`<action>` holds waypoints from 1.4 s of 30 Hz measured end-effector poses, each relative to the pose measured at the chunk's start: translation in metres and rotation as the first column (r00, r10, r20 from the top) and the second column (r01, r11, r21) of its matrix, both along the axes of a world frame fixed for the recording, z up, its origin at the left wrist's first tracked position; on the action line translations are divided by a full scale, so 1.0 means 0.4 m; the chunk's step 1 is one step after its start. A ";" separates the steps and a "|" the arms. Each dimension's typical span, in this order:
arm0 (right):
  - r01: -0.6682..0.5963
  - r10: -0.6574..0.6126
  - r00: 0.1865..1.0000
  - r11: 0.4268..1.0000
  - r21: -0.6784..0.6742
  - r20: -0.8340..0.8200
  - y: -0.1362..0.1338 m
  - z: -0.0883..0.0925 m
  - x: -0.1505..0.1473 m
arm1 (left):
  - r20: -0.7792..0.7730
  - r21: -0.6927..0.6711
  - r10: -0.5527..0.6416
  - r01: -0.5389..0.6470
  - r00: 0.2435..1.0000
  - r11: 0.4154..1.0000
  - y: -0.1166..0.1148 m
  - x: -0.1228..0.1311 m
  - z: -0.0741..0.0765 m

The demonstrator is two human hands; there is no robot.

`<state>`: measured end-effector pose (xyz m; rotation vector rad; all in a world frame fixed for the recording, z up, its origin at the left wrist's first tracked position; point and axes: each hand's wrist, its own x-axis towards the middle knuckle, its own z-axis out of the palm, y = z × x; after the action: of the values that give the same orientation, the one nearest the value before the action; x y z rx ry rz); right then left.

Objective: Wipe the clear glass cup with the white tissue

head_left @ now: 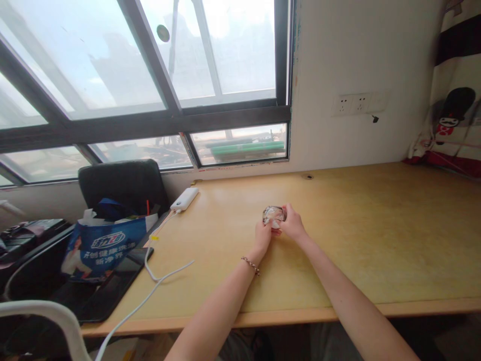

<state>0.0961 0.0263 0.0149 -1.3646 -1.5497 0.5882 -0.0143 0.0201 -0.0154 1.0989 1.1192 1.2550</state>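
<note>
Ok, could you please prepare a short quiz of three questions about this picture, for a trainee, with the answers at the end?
1. What is between the left hand and the right hand? A) a blue bag; B) a shiny object; C) a white cable.
2. True or false: the white device lies to the right of both hands.
3. On which wrist is the bracelet?

Key:
1. B
2. False; it lies to their left.
3. The left wrist.

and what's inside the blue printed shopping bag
Something dark blue and something white peek from the shopping bag, both too unclear to name; its printed front covers the rest.
</note>
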 end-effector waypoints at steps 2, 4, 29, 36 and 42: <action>0.004 -0.005 1.000 1.000 -0.028 -0.017 0.001 0.001 0.002 | -0.152 0.059 0.020 -0.011 0.988 0.998 -0.004 -0.009 0.007; 0.078 -0.080 0.997 0.992 -0.101 -0.014 0.007 0.001 0.009 | -0.295 0.161 0.058 -0.010 0.954 0.987 -0.008 -0.016 0.014; -0.286 -0.231 0.564 0.846 -0.450 -0.793 0.016 -0.008 0.008 | -0.513 0.681 0.360 0.114 0.779 0.723 -0.004 -0.045 0.015; -0.237 -0.220 0.596 0.871 -0.431 -0.772 0.021 -0.011 0.015 | -0.569 0.716 0.354 0.235 0.742 0.658 -0.004 -0.043 0.030; -0.265 -0.253 0.552 0.850 -0.455 -0.795 0.015 -0.006 0.004 | -0.754 0.604 0.311 0.424 0.579 0.675 -0.039 -0.028 0.083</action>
<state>0.0977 0.0323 0.0124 -1.1430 -0.5720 1.5204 -0.0256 0.0045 0.0178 2.5654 1.1923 1.1506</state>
